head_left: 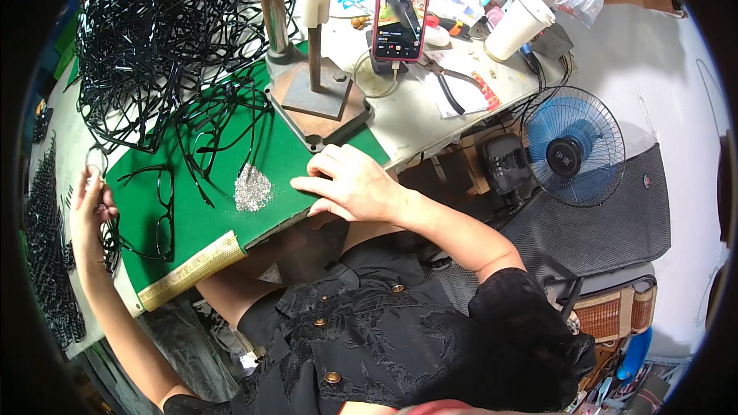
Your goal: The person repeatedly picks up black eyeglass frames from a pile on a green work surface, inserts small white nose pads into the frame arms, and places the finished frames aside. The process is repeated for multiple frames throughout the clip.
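At the left edge of the green mat [201,219], my left hand [92,204] is closed on a black eyeglass frame [97,158]; one rim loop shows above the fingertips. Close beside it on the mat lies another black eyeglass frame [164,219] with its temples spread. My right hand [350,183] is over the mat's front right edge, its index finger and thumb apart and the other fingers bent, with nothing visible between them. The index finger points toward a small heap of tiny silvery metal parts [253,189]. More black frames [211,134] lie behind that heap.
A large tangle of black frames [154,38] fills the back left. A press with a metal column and base [319,100] stands mid-table. Beyond are a phone on a stand [401,11], pliers [444,81] and a white cup [520,25]. To the right is a fan [573,146].
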A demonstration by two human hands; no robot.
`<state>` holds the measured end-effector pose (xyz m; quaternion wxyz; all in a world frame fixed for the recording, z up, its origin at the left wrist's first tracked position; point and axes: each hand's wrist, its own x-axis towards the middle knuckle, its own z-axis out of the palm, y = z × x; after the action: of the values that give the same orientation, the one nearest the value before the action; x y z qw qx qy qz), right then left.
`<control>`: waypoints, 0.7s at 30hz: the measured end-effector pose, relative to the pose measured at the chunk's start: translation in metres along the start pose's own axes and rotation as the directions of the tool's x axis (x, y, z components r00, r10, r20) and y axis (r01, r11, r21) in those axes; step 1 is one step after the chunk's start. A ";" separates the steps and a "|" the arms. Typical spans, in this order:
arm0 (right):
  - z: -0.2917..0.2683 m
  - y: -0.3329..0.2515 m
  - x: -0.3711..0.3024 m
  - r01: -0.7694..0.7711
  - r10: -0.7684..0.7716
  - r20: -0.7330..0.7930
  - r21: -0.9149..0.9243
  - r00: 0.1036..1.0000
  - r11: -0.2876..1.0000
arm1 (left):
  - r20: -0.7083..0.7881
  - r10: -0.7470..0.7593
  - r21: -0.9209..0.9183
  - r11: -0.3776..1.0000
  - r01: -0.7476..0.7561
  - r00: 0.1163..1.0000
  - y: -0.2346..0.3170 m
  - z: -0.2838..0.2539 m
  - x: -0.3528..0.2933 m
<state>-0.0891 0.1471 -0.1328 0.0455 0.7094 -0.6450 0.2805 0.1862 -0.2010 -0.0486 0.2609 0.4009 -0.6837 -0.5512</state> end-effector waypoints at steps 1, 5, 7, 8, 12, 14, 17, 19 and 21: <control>0.000 -0.001 0.001 -0.016 0.016 -0.012 0.000 1.000 1.000 | 0.038 0.014 -0.103 0.995 -0.010 0.999 0.001 -0.011 0.005; 0.003 -0.006 0.008 -0.046 0.047 0.028 -0.025 0.998 0.999 | 0.160 0.131 -0.500 0.866 -0.034 0.978 0.006 -0.046 0.007; 0.003 -0.008 0.010 -0.015 0.017 0.043 -0.036 0.999 0.999 | 0.075 0.183 -0.612 0.785 -0.100 0.980 0.014 -0.047 -0.006; 0.003 -0.004 0.006 -0.019 0.021 0.054 -0.053 0.998 0.998 | -0.166 0.116 -0.585 0.788 -0.192 0.979 0.042 0.009 -0.030; 0.006 -0.001 0.004 0.032 -0.032 0.001 -0.012 0.999 0.999 | -0.387 0.428 -0.137 0.849 -0.510 0.817 0.048 0.019 -0.096; 0.003 -0.004 0.010 0.013 -0.014 0.036 0.026 0.999 1.000 | -0.139 0.700 0.189 0.713 -0.675 0.701 0.028 0.036 -0.127; 0.012 -0.006 0.018 0.058 -0.060 0.034 0.059 0.998 0.997 | 0.267 0.699 0.647 0.380 -0.661 0.663 0.010 0.087 -0.140; 0.013 -0.009 0.023 0.047 -0.051 0.081 0.056 0.995 0.997 | 0.284 0.633 0.700 0.377 -0.607 0.720 -0.017 0.095 -0.138; 0.014 -0.008 0.022 0.056 -0.058 0.042 0.035 0.997 0.998 | 0.266 0.579 0.721 0.411 -0.558 0.771 -0.034 0.098 -0.144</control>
<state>-0.0760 0.1232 -0.1324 0.0276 0.7340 -0.6204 0.2749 0.1944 -0.0300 -0.0939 0.2442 0.2227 -0.9404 -0.0798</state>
